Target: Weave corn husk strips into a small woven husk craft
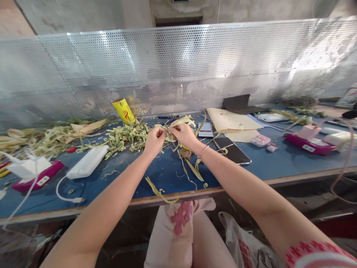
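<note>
Here we go: one pale leaf strip (169,137), right of the yellow tube (124,111), and two hands on it, left hand (155,140) and right hand (183,134) both pinching, close together. One leaf heap (126,136) before the tube; two purple power strips (308,144), far left and far right of it; one perforated screen (83,67) closing off behind.
</note>
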### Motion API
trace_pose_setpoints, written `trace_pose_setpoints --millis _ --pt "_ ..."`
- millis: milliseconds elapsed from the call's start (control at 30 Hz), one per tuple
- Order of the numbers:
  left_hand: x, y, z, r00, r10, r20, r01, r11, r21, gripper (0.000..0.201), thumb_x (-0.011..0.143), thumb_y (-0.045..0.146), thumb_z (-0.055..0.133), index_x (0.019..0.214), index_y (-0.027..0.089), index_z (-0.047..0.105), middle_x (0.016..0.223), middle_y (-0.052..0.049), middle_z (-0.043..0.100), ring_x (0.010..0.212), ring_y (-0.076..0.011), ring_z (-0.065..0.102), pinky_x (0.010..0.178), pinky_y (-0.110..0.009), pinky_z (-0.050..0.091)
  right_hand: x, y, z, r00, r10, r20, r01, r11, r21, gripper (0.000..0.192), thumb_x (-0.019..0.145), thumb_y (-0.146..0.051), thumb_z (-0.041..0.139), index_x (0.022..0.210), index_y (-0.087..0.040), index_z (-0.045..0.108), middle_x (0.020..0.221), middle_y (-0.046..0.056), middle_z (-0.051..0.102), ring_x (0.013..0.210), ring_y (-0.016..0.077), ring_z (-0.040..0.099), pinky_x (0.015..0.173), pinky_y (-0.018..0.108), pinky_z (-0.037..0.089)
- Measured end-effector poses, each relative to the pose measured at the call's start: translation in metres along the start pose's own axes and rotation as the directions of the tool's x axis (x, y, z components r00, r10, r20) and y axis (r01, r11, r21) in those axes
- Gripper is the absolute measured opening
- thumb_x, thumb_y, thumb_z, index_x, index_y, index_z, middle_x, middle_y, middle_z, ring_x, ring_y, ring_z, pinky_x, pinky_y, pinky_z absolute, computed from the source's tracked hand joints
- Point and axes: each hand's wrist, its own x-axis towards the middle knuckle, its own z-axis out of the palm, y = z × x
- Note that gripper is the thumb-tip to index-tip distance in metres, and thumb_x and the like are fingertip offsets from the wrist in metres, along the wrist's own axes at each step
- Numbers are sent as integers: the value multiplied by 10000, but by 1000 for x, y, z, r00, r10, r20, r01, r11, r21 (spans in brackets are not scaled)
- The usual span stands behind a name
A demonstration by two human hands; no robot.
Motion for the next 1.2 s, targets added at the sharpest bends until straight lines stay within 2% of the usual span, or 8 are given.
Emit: trace_pose_setpoints --millis 200,400,567,800,933,1067,1133,1200 --pt "-2 2 1 1000 26 -6 -24 987 161 132 680 130 542 570 174 483 475 44 442 433 -85 384 474 -211 278 3 4 2 998 -43 -38 41 997 -66 205 753 -283 465 588 -164 488 566 -22 493 551 91 434 558 233 312" --pt "-1 -1 0 999 19 47 -27 985 168 79 686 157 509 621 174 469 535 42 465 492 -90 427 511 -217 321 2 1 4 997 -58 -57 53 994 -93 290 768 -297 432 519 -179 343 507 -52 342 512 74 323 521 231 236" --pt "-4 3 3 999 33 13 -34 990 136 44 674 159 523 641 169 496 504 51 446 473 -81 403 492 -215 302 5 2 6 998 -48 -43 49 999 18 282 768 -286 454 529 -182 348 487 -66 268 467 63 255 485 241 183" --pt "-6 9 6 998 32 -51 -27 996 87 76 658 204 590 637 161 531 420 83 329 399 -56 286 432 -214 203 5 2 11 997 18 -74 -1 973 232 308 758 -294 506 506 -178 372 471 -71 250 451 56 225 457 238 172" --pt "-2 6 4 992 -128 12 128 974 -186 149 619 152 603 758 158 550 433 83 390 373 -43 301 401 -195 198 6 4 8 997 35 -67 -9 935 354 233 762 -264 516 569 -177 416 488 -70 294 454 53 266 448 218 203" --pt "3 6 -1 924 -315 216 382 776 -502 197 684 161 519 880 151 539 497 38 520 334 -37 325 345 -173 194 7 9 5 999 37 -7 -31 912 409 179 771 -278 501 634 -172 460 486 -78 305 437 45 263 431 202 205" --pt "3 7 -3 880 -352 319 475 678 -561 170 727 191 506 884 143 550 541 3 567 392 -57 444 362 -166 292 6 9 6 998 17 55 -39 900 434 167 773 -301 492 676 -166 490 481 -83 309 424 42 246 422 201 193" --pt "3 7 -3 855 -365 368 518 624 -584 167 763 225 511 899 143 562 578 -15 596 471 -78 532 430 -175 397 5 9 8 994 -17 105 -32 893 449 158 773 -312 487 727 -163 511 483 -83 329 418 41 248 418 201 194"
